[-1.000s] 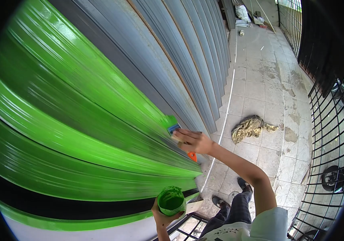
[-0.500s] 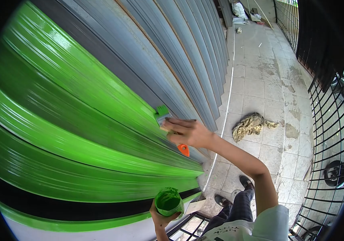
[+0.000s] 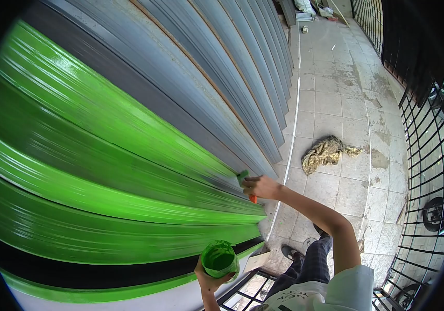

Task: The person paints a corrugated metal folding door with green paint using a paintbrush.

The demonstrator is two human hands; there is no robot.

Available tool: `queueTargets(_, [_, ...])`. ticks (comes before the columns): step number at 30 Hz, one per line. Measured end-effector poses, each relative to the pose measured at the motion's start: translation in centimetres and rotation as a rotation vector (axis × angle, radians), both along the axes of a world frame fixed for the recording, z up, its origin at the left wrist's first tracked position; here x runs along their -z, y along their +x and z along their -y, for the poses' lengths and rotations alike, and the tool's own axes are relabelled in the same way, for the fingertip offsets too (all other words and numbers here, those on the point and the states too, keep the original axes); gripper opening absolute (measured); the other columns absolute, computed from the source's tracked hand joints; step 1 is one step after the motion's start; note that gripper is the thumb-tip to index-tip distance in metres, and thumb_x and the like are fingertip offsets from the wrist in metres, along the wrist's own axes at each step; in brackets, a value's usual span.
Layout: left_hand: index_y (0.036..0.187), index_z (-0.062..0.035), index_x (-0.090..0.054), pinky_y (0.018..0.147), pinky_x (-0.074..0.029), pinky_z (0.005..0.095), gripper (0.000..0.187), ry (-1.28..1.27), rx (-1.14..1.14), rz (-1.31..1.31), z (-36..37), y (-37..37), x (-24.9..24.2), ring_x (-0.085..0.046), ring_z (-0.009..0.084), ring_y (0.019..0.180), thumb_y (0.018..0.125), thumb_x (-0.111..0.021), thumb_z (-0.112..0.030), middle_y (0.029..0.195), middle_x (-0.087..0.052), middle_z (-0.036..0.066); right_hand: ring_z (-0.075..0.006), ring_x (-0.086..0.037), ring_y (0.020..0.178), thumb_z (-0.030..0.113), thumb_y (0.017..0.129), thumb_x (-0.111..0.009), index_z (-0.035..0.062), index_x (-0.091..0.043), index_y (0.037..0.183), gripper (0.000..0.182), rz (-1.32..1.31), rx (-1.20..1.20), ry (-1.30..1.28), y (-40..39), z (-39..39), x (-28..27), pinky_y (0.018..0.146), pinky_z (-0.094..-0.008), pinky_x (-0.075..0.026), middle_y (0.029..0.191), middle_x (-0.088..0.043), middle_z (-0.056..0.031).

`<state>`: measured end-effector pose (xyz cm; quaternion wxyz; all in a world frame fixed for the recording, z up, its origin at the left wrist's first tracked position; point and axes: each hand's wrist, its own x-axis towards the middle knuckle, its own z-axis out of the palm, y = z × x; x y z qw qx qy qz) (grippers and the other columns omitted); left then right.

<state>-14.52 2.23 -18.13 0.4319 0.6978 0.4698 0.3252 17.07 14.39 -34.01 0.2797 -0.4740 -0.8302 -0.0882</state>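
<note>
My right hand (image 3: 263, 187) is closed on a paintbrush (image 3: 242, 176) with an orange handle, its green bristles against the slatted metal shutter near its right end. Below, my left hand (image 3: 210, 279) grips an open container of green paint (image 3: 219, 258) by its side. Glossy green covers the lower slats (image 3: 102, 171) of the shutter, with a black band (image 3: 76, 271) beneath them. Higher slats (image 3: 201, 57) are grey with brownish edges. Around the brush the boundary between green and grey is slightly blurred.
A crumpled, stained cloth (image 3: 325, 154) lies on the tiled floor (image 3: 325, 111). Black metal bars (image 3: 419, 171) run along the right, with a wheel (image 3: 434, 214) behind them. Bags (image 3: 305, 7) and a pole are at the far end. My shoes (image 3: 290, 252) are below.
My right hand and the brush have moved right and down along the shutter, toward its right end. My left hand still holds the container in nearly the same place.
</note>
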Motion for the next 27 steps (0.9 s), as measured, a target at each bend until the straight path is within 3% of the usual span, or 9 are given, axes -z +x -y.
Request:
queueTargets(1, [0.115,0.0001,-0.060,0.090,-0.053,0.0367,0.079,0.002,0.002,0.008,0.1,0.0,0.0,-0.067,0.0231,0.096,0.046,-0.091,-0.019,0.104,-0.069,0.012,-0.0174,-0.066,0.099,0.014,0.077,-0.065,0.0122,-0.059,0.084,0.009,-0.011,0.006,0.151,0.3,-1.0,-3.6,0.067,-0.0306,-0.059,0.109,-0.064,-0.0020])
queueTargets(4, [0.116,0.0003,-0.059,0.090,-0.053,0.0366,0.080,0.015,0.010,0.031,0.0,0.1,-0.2,-0.067,0.0231,0.096,0.046,-0.091,-0.020,0.105,-0.069,0.012,-0.0200,-0.067,0.100,0.014,0.075,-0.066,0.0116,-0.056,0.079,0.011,-0.091,-0.018,0.408,0.3,-1.0,-13.6,0.072,-0.0301,-0.061,0.112,-0.065,-0.0051])
queueTargets(8, [0.117,0.0006,-0.059,0.090,-0.053,0.0366,0.081,0.023,0.006,0.012,0.1,0.0,-0.1,-0.067,0.0229,0.097,0.046,-0.091,-0.021,0.105,-0.069,0.012,-0.0221,-0.067,0.106,0.013,0.074,-0.068,0.0123,-0.055,0.077,0.014,-0.274,-0.013,0.829,0.2,0.0,-20.0,0.078,-0.0263,-0.061,0.125,-0.063,-0.0091])
queueTargets(10, [0.116,0.0006,-0.059,0.090,-0.053,0.0366,0.081,0.027,0.007,-0.004,0.1,0.0,-0.1,-0.067,0.0226,0.097,0.046,-0.091,-0.021,0.106,-0.069,0.012,-0.0222,-0.066,0.107,0.015,0.075,-0.068,0.0119,-0.058,0.080,0.012,-0.269,-0.017,0.716,0.0,-0.8,-16.8,0.076,-0.0293,-0.062,0.126,-0.062,-0.0087])
queueTargets(13, [0.116,0.0005,-0.060,0.090,-0.053,0.0366,0.080,0.022,0.016,0.006,0.0,0.3,-0.3,-0.067,0.0224,0.096,0.046,-0.091,-0.022,0.105,-0.069,0.012,-0.0213,-0.065,0.110,0.018,0.076,-0.068,0.0123,-0.059,0.081,0.012,-0.186,0.030,0.489,-0.4,-1.1,-7.4,0.078,-0.0308,-0.061,0.127,-0.061,-0.0074])
queueTargets(17, [0.116,0.0004,-0.060,0.090,-0.053,0.0364,0.079,0.008,0.029,0.006,0.0,0.1,0.2,-0.067,0.0224,0.096,0.046,-0.091,-0.021,0.104,-0.069,0.012,-0.0184,-0.065,0.101,0.016,0.078,-0.065,0.0141,-0.061,0.085,0.008,-0.052,-0.067,0.054,-0.8,1.5,4.6,0.075,-0.0291,-0.059,0.109,-0.063,-0.0021])
queueTargets(20, [0.116,0.0004,-0.059,0.090,-0.053,0.0361,0.080,0.023,0.038,-0.029,-0.3,0.4,-0.1,-0.067,0.0224,0.096,0.046,-0.091,-0.021,0.104,-0.069,0.012,-0.0177,-0.065,0.095,0.016,0.078,-0.064,0.0144,-0.061,0.087,0.010,-0.022,-0.038,-0.004,-1.2,1.4,5.1,0.071,-0.0299,-0.058,0.102,-0.061,-0.0011])
queueTargets(24, [0.116,0.0004,-0.059,0.090,-0.053,0.0357,0.080,0.024,0.034,0.005,0.2,0.7,-0.6,-0.067,0.0223,0.096,0.046,-0.092,-0.020,0.104,-0.069,0.012,-0.0191,-0.066,0.098,0.015,0.078,-0.065,0.0130,-0.059,0.085,0.009,-0.122,-0.025,0.173,-1.0,-1.8,-9.1,0.070,-0.0299,-0.059,0.106,-0.062,-0.0033])
queueTargets(27, [0.115,0.0002,-0.059,0.089,-0.053,0.0355,0.080,0.030,0.029,0.088,0.4,0.6,-1.0,-0.067,0.0222,0.096,0.045,-0.092,-0.020,0.105,-0.069,0.012,-0.0214,-0.067,0.102,0.012,0.079,-0.066,0.0112,-0.056,0.080,0.010,-0.212,0.019,0.642,-1.4,-0.8,-20.3,0.061,-0.0280,-0.059,0.115,-0.063,-0.0059])
